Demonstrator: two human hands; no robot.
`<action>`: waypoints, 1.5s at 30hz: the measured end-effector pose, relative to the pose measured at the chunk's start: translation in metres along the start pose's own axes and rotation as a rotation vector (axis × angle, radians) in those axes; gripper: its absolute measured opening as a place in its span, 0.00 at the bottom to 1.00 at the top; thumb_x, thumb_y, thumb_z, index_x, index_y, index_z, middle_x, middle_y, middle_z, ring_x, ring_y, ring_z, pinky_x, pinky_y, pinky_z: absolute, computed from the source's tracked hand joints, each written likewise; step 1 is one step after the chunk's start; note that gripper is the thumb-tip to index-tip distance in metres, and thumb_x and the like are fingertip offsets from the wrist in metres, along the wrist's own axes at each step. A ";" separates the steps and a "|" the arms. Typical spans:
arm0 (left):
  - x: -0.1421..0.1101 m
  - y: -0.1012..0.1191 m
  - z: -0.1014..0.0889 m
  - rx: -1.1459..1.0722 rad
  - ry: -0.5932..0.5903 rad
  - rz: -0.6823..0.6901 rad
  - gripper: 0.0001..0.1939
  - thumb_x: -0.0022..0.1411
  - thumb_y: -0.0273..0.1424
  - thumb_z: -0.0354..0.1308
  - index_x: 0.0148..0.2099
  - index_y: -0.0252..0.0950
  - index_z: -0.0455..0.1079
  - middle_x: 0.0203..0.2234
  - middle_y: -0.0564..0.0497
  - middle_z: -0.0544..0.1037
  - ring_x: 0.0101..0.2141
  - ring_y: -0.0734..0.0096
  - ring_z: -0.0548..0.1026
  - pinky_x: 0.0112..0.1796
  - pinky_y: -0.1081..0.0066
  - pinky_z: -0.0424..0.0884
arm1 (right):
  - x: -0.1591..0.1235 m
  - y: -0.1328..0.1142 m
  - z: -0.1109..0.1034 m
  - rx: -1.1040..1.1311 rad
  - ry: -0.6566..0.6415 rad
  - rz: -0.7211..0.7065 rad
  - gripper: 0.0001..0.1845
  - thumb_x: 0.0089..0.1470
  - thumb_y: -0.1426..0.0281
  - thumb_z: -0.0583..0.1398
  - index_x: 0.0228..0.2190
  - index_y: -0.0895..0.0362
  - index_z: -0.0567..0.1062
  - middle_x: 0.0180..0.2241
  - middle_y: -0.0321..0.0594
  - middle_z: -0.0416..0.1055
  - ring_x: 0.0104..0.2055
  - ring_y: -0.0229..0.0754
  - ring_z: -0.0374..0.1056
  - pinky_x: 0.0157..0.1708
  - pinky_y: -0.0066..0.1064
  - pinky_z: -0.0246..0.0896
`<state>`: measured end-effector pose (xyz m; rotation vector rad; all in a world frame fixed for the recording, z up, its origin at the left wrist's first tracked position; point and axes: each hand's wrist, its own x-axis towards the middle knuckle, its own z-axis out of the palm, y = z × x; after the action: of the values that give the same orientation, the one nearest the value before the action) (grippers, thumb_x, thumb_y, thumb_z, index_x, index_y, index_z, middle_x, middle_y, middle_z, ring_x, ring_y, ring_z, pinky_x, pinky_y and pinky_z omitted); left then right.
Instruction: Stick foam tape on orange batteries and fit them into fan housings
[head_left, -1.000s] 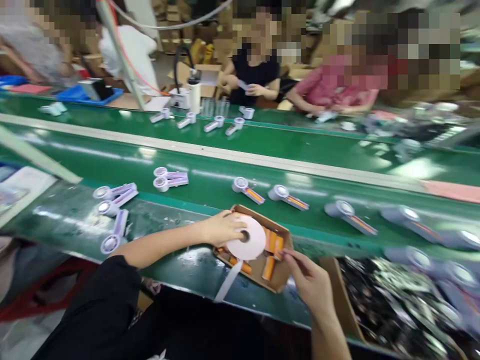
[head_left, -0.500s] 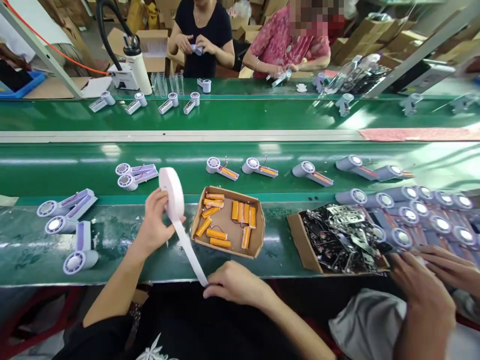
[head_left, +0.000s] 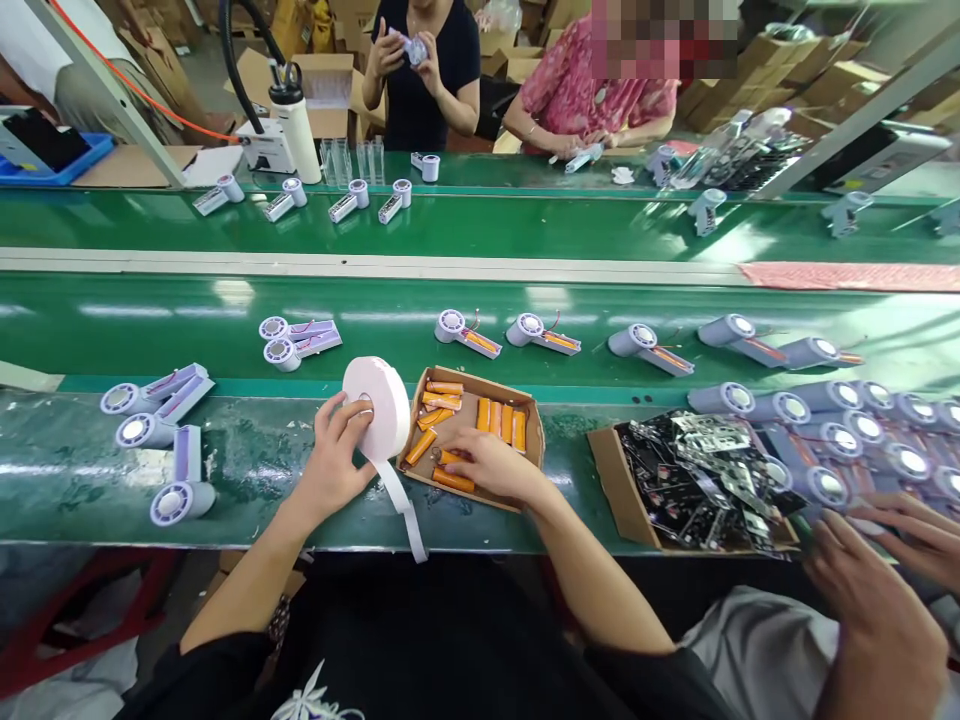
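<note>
A roll of white tape (head_left: 388,415) stands on edge in my left hand (head_left: 339,455), which is closed around its side and core. From the roll a loose strip of tape (head_left: 405,505) hangs down past the bench edge. My right hand (head_left: 491,462) reaches into a shallow cardboard box (head_left: 531,440), its fingers on an orange wrapped battery (head_left: 448,457) with a dark wire; the thumb is partly hidden. Several more batteries lie in the box, including an upright row (head_left: 502,420) behind my right hand and a battery (head_left: 453,481) nearer me.
Lilac fan housings (head_left: 172,500) lie on the left, and more with batteries (head_left: 469,335) rest on the green belt (head_left: 390,300). At right, a carton of black and metal parts (head_left: 697,480) stands near a neighbour's hands (head_left: 862,560). Two people work across the belt.
My right hand has let go of the tape end and moved up into the box onto a battery. The tape roll has turned and come lower in my left hand. The view has shifted.
</note>
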<state>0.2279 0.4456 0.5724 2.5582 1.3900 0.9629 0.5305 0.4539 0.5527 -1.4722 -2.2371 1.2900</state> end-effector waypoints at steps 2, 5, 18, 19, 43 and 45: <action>-0.001 0.001 -0.002 0.017 -0.006 0.033 0.27 0.63 0.26 0.65 0.62 0.40 0.65 0.59 0.40 0.74 0.69 0.42 0.60 0.65 0.41 0.68 | -0.009 0.010 -0.006 0.295 0.130 -0.023 0.15 0.60 0.62 0.69 0.46 0.54 0.82 0.51 0.46 0.79 0.52 0.50 0.76 0.56 0.43 0.71; 0.001 0.005 -0.003 0.024 -0.023 0.063 0.25 0.64 0.24 0.64 0.61 0.39 0.66 0.59 0.39 0.75 0.69 0.40 0.60 0.65 0.41 0.68 | -0.020 0.010 -0.013 0.812 0.351 -0.106 0.21 0.53 0.54 0.74 0.43 0.52 0.79 0.53 0.44 0.79 0.54 0.50 0.78 0.55 0.42 0.74; 0.006 0.028 -0.004 0.216 -0.071 0.294 0.22 0.67 0.19 0.62 0.60 0.39 0.77 0.57 0.48 0.81 0.63 0.48 0.67 0.62 0.54 0.70 | -0.043 -0.034 -0.019 0.751 0.602 0.024 0.26 0.47 0.53 0.77 0.45 0.52 0.88 0.38 0.41 0.86 0.43 0.55 0.83 0.48 0.46 0.80; 0.006 0.029 -0.005 0.237 -0.071 0.302 0.22 0.67 0.19 0.62 0.60 0.40 0.78 0.57 0.49 0.82 0.63 0.49 0.67 0.63 0.55 0.70 | -0.045 -0.036 -0.022 0.687 0.573 0.023 0.25 0.50 0.54 0.75 0.46 0.52 0.88 0.38 0.40 0.86 0.44 0.55 0.83 0.49 0.46 0.80; 0.029 0.099 0.021 0.329 0.098 0.163 0.19 0.70 0.40 0.65 0.60 0.44 0.79 0.49 0.47 0.81 0.47 0.57 0.67 0.67 0.40 0.59 | -0.023 -0.028 -0.007 1.042 1.348 -0.174 0.20 0.53 0.54 0.75 0.42 0.53 0.86 0.41 0.39 0.84 0.38 0.44 0.82 0.41 0.37 0.83; 0.022 0.104 0.027 0.265 0.097 0.142 0.23 0.69 0.44 0.65 0.60 0.39 0.79 0.45 0.45 0.80 0.45 0.57 0.67 0.62 0.44 0.64 | -0.014 -0.030 -0.004 1.173 1.416 -0.237 0.20 0.54 0.53 0.75 0.40 0.54 0.85 0.41 0.39 0.83 0.39 0.41 0.81 0.41 0.34 0.82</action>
<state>0.3276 0.4079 0.5972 2.8729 1.4666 0.9971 0.5193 0.4401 0.5813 -0.9449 -0.4933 0.7049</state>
